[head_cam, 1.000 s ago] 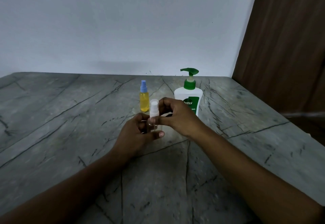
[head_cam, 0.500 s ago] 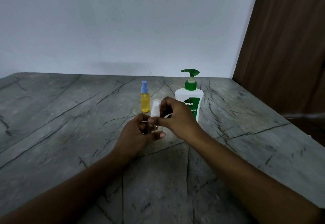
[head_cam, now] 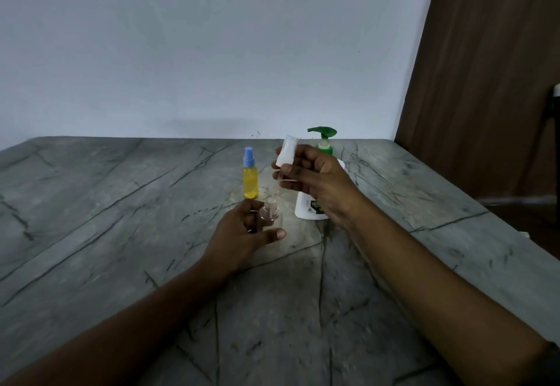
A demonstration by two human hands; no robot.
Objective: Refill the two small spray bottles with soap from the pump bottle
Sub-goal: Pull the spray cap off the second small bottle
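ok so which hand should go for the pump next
Probably right: the right hand is in front of the pump bottle, though it holds the spray top; the left hand grips the open clear bottle.

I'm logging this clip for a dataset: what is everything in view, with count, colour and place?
clear spray bottle: 1, clear, uncapped, in left hand
spray top: 1, white, in right hand
yellow spray bottle: 1, yellow, blue top, behind left hand
pump bottle: 1, white, green pump, behind right hand
table: 1, grey veined, underneath
wall: 1, pale, behind table
wooden panel: 1, brown, far right
left hand: 1, centre
right hand: 1, right of centre
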